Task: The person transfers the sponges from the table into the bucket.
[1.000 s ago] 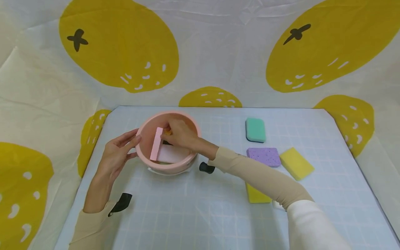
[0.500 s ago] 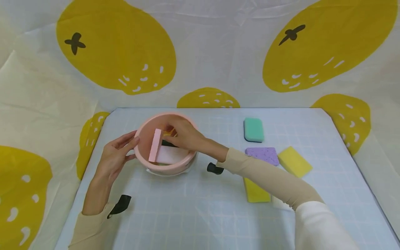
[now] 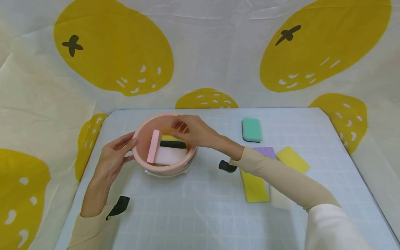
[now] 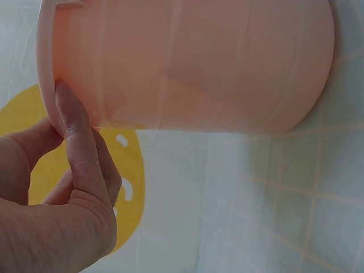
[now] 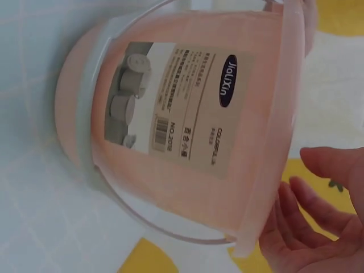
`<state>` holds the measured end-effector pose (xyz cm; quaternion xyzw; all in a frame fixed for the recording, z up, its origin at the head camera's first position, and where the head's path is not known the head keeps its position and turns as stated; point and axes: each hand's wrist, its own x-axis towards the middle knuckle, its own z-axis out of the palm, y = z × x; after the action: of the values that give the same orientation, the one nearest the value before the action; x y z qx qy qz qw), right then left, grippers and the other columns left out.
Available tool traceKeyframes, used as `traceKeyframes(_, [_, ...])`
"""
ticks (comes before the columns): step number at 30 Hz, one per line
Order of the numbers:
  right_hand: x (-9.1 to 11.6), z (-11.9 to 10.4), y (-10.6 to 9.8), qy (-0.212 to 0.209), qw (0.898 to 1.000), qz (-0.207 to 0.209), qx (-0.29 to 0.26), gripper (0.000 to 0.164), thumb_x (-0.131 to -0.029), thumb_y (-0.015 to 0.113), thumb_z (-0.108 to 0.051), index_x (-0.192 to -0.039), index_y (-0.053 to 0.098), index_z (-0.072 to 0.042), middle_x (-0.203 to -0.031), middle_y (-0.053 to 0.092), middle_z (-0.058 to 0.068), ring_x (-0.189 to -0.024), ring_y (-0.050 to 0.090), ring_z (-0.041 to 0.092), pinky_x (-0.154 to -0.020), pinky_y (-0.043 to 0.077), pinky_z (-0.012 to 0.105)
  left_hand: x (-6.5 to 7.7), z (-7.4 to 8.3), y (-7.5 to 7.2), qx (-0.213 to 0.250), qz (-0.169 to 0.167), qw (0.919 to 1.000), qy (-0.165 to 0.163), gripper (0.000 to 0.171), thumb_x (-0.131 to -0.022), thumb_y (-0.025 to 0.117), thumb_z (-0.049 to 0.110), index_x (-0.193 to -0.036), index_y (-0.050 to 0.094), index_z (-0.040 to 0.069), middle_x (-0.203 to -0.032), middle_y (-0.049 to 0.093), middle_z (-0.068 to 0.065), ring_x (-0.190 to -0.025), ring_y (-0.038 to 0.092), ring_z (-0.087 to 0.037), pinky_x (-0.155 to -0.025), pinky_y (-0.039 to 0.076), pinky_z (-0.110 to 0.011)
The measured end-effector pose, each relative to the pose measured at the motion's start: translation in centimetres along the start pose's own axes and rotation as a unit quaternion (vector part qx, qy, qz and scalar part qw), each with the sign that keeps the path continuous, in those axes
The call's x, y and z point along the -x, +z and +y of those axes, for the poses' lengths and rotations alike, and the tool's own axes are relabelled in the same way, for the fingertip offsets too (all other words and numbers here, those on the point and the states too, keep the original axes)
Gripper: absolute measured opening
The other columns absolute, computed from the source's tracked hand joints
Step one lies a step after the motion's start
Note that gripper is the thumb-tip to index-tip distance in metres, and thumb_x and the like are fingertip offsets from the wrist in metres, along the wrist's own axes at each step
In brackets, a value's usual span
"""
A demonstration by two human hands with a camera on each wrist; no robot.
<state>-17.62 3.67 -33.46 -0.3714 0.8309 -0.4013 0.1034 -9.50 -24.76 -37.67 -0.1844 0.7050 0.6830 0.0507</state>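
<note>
We saw the pink bucket [image 3: 165, 169] upright on the pale blue table [image 3: 200, 218], left of its middle and toward the far edge. The left hand [image 3: 112, 156] pinched the bucket's rim at its left side, and in the left wrist view we could see the thumb and fingers narrow around this edge.

The right hand [image 3: 197, 130] was over the right side of the bucket. Its fingers were loosely bent, with the thumb apart from them, and we saw nothing held between them. Whether these fingers touched the rim, we could not tell.

Inside the bucket we counted at least 3 pieces. The pink sponge [image 3: 154, 147] stood on its narrow side at the left, the white block [image 3: 172, 155] was to the right of it, and a yellow sponge with a dark layer [image 3: 173, 144] was behind the white block.

To the right of the bucket, well apart from it, we noticed a green sponge [image 3: 251, 129] with a dark underside, a purple sponge [image 3: 266, 151] partly hidden by the sleeve [image 3: 287, 177], and 2 plain yellow sponges [image 3: 254, 187].
</note>
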Motion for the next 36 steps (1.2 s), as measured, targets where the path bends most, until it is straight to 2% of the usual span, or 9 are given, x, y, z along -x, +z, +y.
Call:
traceKeyframes(4, [0.8, 0.1, -0.8, -0.001, 1.0, 0.004, -0.003, 0.027, -0.098, 0.072, -0.018, -0.118, 0.067, 0.0, -0.108, 0.069, 0.006, -0.098, 0.062, 0.019, -0.088, 0.057, 0.03, 0.0, 0.1, 0.0, -0.005, 0.0, 1.0, -0.002, 0.077, -0.085, 0.082, 0.043, -0.149, 0.055, 0.011, -0.125, 0.065, 0.007, -0.097, 0.068, -0.006, -0.078, 0.061, -0.025])
traceKeyframes(15, [3.0, 1.5, -2.4, -0.019, 0.999, 0.035, -0.003, 0.028, -0.096, 0.074, -0.015, -0.119, 0.068, 0.0, -0.113, 0.069, 0.007, -0.102, 0.063, 0.018, -0.094, 0.057, 0.032, 0.0, 0.0, -0.1, -0.006, 0.006, 0.9999, -0.012, 0.078, -0.084, 0.083, 0.043, -0.15, 0.054, 0.012, -0.126, 0.065, 0.008, -0.098, 0.068, -0.005, -0.078, 0.061, -0.025])
traceKeyframes(28, [6.3, 3.4, -4.4, -0.007, 0.997, 0.073, 0.0, 0.026, -0.094, 0.077, -0.012, -0.116, 0.068, -0.003, -0.112, 0.069, 0.007, -0.102, 0.065, 0.021, -0.097, 0.057, 0.037, 0.0, 0.1, 0.0, -0.009, 0.004, 0.9998, -0.015, 0.078, -0.084, 0.082, 0.044, -0.151, 0.054, 0.013, -0.128, 0.065, 0.006, -0.099, 0.067, -0.006, -0.078, 0.061, -0.025])
traceKeyframes(36, [8.4, 4.8, -5.5, 0.014, 0.997, 0.077, -0.002, 0.028, -0.094, 0.077, -0.016, -0.118, 0.069, -0.005, -0.114, 0.069, 0.006, -0.105, 0.066, 0.023, -0.098, 0.056, 0.039, 0.1, 0.1, 0.1, -0.016, 0.006, 0.9997, -0.019, 0.078, -0.084, 0.082, 0.045, -0.151, 0.054, 0.015, -0.133, 0.063, 0.005, -0.101, 0.066, -0.007, -0.079, 0.06, -0.024])
